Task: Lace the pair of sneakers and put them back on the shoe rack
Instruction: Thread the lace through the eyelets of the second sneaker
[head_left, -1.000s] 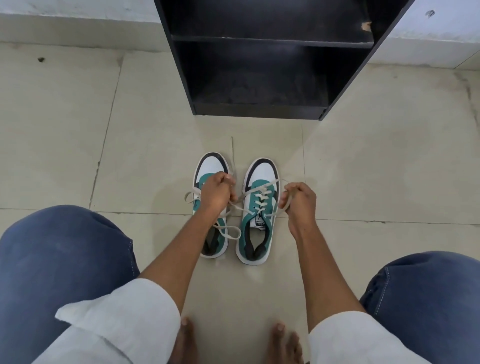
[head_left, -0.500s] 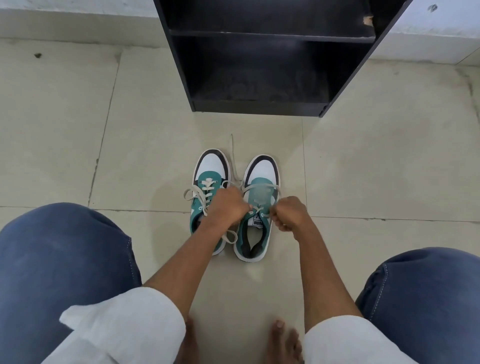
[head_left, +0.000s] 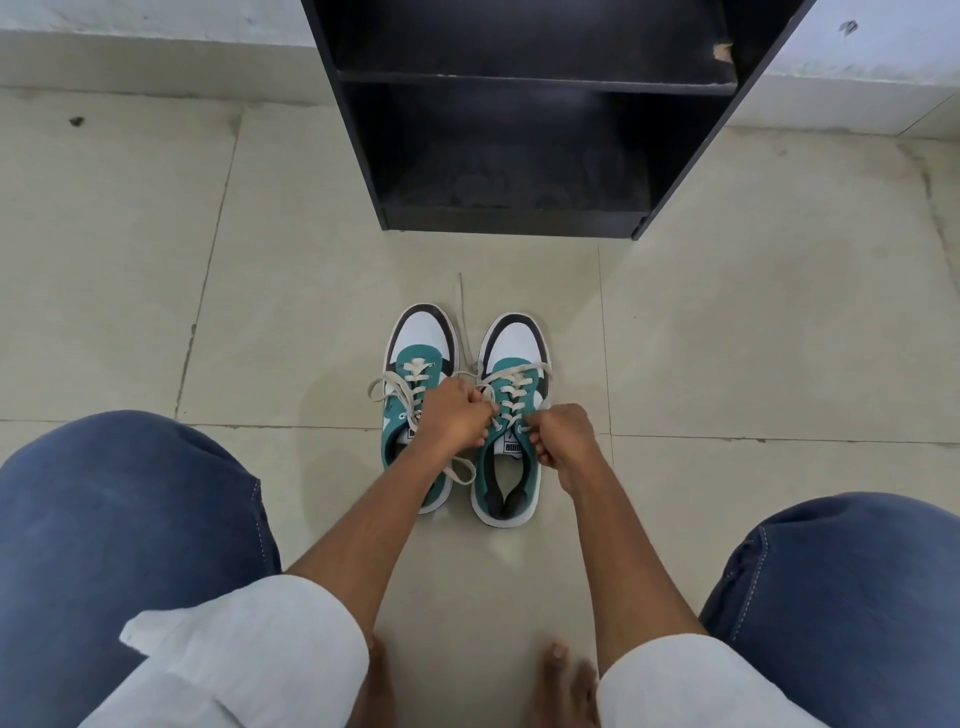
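The sneakers (head_left: 467, 410) sit side by side on the floor (head_left: 208, 312) before the shoe rack (head_left: 519, 130). Left hand (head_left: 454, 415) and right hand (head_left: 563, 434) each pinch laces (head_left: 511, 395); fingertips hidden.

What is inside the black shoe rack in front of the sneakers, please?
The shoe rack shows two dark shelves, and nothing stands on the parts in view. The bottom shelf looks dusty. The upper shelf runs past the frame's top, so the rest is unseen.
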